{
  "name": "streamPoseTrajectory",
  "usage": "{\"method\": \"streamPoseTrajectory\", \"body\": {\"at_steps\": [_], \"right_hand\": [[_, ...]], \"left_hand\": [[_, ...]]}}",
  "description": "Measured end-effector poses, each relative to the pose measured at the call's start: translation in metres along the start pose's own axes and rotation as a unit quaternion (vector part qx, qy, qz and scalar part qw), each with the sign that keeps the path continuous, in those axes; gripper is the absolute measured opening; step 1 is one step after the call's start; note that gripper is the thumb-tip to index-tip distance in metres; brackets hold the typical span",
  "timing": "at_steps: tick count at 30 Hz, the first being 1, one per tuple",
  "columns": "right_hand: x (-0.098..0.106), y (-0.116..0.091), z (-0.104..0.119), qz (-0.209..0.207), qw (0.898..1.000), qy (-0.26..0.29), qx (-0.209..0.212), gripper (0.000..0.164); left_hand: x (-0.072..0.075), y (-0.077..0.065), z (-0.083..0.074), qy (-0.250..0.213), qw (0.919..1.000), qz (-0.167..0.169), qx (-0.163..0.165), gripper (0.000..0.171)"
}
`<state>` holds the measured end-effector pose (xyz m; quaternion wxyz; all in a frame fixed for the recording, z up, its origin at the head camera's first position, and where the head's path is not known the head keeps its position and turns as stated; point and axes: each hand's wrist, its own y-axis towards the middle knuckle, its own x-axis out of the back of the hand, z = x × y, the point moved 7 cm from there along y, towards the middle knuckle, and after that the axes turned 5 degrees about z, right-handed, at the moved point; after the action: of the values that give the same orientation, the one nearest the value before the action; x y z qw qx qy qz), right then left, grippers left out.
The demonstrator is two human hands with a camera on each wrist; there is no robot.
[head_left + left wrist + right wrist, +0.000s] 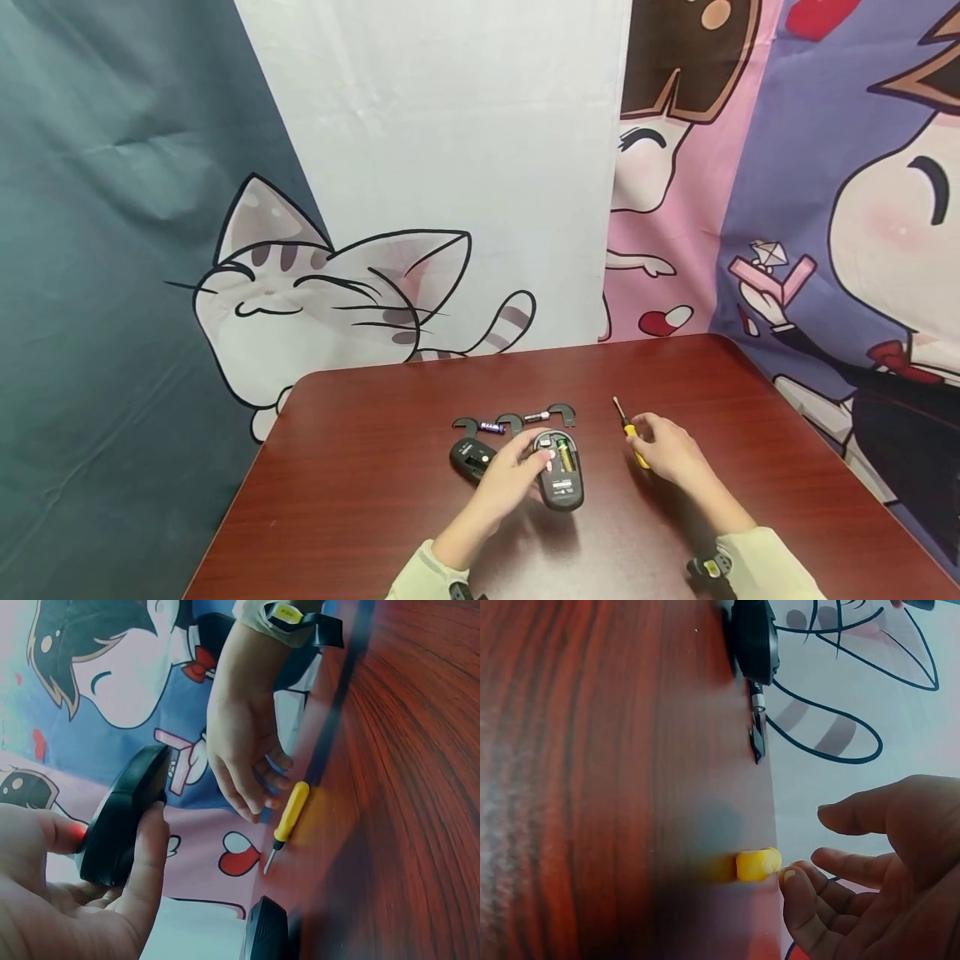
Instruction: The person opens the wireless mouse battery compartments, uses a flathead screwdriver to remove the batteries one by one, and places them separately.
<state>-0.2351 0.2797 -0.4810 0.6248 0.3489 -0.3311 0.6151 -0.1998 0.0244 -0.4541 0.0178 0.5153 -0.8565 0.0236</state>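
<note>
My left hand [510,479] grips a black computer mouse [561,492], raised off the table with its underside facing up. A green-and-gold battery [565,456] lies in its uncovered compartment. In the left wrist view, thumb and fingers hold that mouse [120,817] by its sides. My right hand [671,450] hovers beside a screwdriver [636,446] with a yellow handle, lying on the table. From the right wrist view, the thumb and fingers stand apart and the yellow handle's end [757,865] is close to the fingertips; whether they touch is unclear.
A second black mouse [471,458] lies behind my left hand, its underside up. Farther back on the reddish-brown table [360,500] are several black hook-shaped pieces [561,413], a blue battery [491,427] and a silvery battery [537,417]. A cartoon-printed curtain [450,167] hangs behind.
</note>
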Motion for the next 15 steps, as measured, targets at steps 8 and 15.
{"method": "streamPoseTrajectory", "body": {"at_steps": [8,15], "right_hand": [[-0.0031,-0.0049,-0.0041,0.004,1.000,-0.008,-0.021,0.037],[-0.0052,-0.0058,-0.0092,0.001,0.999,-0.013,-0.030,0.037]], "left_hand": [[-0.0014,0.0037,-0.0020,0.027,0.9990,-0.034,0.012,0.033],[-0.0038,0.0023,0.0041,-0.002,0.9997,-0.018,0.018,0.037]]}}
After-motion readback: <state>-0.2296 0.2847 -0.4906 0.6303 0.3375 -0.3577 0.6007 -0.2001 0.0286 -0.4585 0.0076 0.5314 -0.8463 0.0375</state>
